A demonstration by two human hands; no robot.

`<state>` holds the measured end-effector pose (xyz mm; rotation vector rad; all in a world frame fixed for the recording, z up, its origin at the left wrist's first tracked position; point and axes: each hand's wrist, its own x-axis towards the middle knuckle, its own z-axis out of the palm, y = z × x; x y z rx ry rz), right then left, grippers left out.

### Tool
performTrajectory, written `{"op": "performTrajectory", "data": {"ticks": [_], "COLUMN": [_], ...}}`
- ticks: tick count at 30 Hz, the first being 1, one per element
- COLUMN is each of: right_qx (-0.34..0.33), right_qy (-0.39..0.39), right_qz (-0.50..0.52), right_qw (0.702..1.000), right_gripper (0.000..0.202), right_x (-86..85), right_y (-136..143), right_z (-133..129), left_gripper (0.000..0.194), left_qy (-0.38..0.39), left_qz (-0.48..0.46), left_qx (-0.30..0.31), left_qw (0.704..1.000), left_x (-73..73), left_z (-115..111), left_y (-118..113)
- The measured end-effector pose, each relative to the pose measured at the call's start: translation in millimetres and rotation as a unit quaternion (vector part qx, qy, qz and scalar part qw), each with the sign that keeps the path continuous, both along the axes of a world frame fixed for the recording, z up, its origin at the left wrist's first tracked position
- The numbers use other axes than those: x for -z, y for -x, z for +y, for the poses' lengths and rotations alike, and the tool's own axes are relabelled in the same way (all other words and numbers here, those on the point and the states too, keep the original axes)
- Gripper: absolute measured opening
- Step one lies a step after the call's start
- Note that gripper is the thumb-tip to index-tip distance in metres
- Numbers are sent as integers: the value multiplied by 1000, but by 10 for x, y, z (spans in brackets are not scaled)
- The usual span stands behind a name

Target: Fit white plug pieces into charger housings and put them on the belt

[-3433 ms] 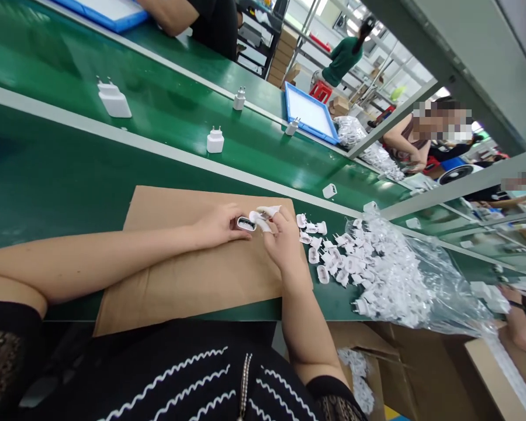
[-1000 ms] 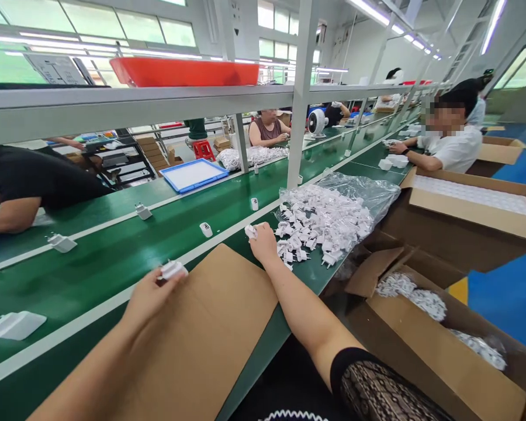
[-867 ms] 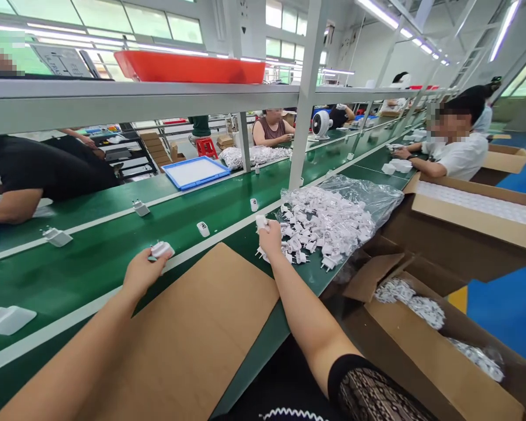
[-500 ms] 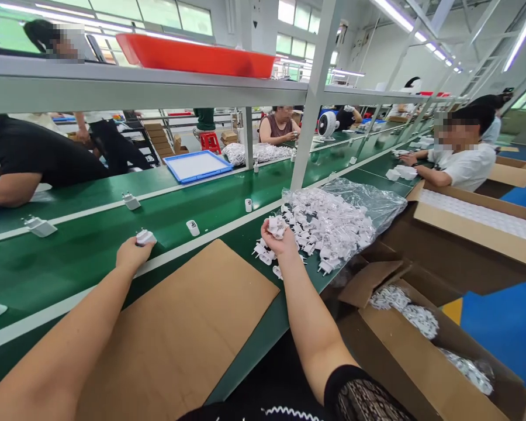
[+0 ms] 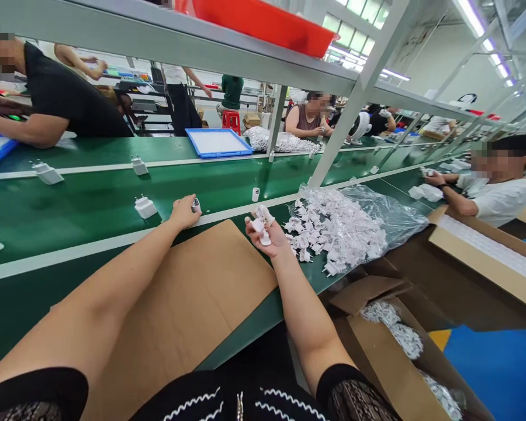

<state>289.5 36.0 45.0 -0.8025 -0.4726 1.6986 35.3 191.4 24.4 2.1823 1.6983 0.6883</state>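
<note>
My left hand (image 5: 184, 213) is over the near edge of the green belt, its fingers closed around a small white charger plug (image 5: 196, 205). Several white plug pieces (image 5: 262, 223) are bunched in my upturned right hand (image 5: 272, 241), with the fingers curled about them. Just left of my left hand, a white charger (image 5: 145, 207) stands on the belt with its pins upward. Another charger (image 5: 255, 194) stands on the belt beyond my right hand. To the right of that hand spreads a heap of white plug pieces (image 5: 333, 231), partly in a clear plastic bag (image 5: 398, 216).
A cardboard sheet (image 5: 210, 280) lies on the bench before me. Open cartons (image 5: 377, 345) with bagged white parts stand at lower right. A grey shelf post (image 5: 342, 128) rises behind the heap. More chargers (image 5: 47, 172) sit farther left; co-workers sit across and to the right.
My left hand has let go of one charger, which now stands on the belt, and moved right to the neighbouring one. My right hand has drawn leftward from the heap with its plug pieces. The view has shifted.
</note>
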Motion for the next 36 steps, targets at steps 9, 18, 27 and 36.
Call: {"op": "performTrajectory", "data": {"ticks": [9, 18, 27, 36], "right_qx": [-36, -98, -77, 51], "right_qy": [0, -153, -99, -72], "right_qz": [-111, -393, -269, -329], "right_qw": [993, 901, 955, 940], "right_gripper": [27, 30, 46, 42], "right_x": [75, 236, 118, 85], "right_y": [175, 661, 864, 1041], "right_z": [-44, -283, -375, -507], "left_gripper": [55, 68, 40, 30], "left_qy": [15, 43, 72, -93], "left_qz": [-22, -61, -270, -374], "left_qx": [83, 107, 193, 108], "left_qw": [996, 991, 941, 916], "left_x": [-166, -27, -181, -14], "left_z": [-916, -1838, -1967, -1968], "left_y": [173, 401, 278, 238]}}
